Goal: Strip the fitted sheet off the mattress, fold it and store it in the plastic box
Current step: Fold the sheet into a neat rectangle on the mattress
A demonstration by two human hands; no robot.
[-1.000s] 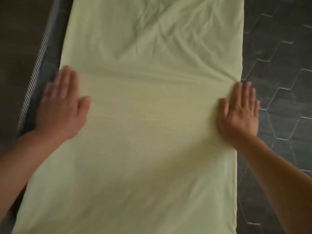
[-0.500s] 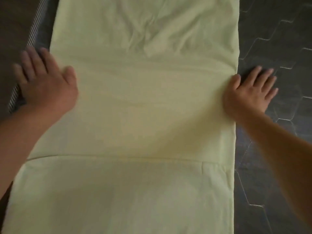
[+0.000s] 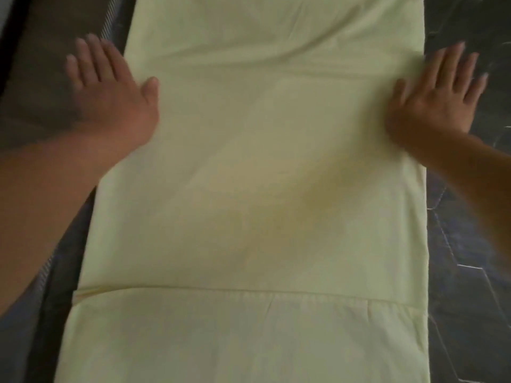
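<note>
The pale green fitted sheet (image 3: 257, 175) lies folded into a long strip down the middle of the dark mattress (image 3: 467, 286), with a fold edge running across near the bottom. My left hand (image 3: 110, 92) lies flat with straight fingers at the sheet's left edge, thumb on the cloth and fingers over the mattress. My right hand (image 3: 439, 92) lies flat at the right edge, palm on the cloth and fingers spread past it. The plastic box is out of view.
The mattress top has a dark quilted hexagon pattern on the right. On the left its striped piping edge (image 3: 106, 26) runs along a dark floor (image 3: 36, 78).
Both hands have slid outward and up along the sheet from its surface to its side edges. The view has shifted so the lower fold edge shows.
</note>
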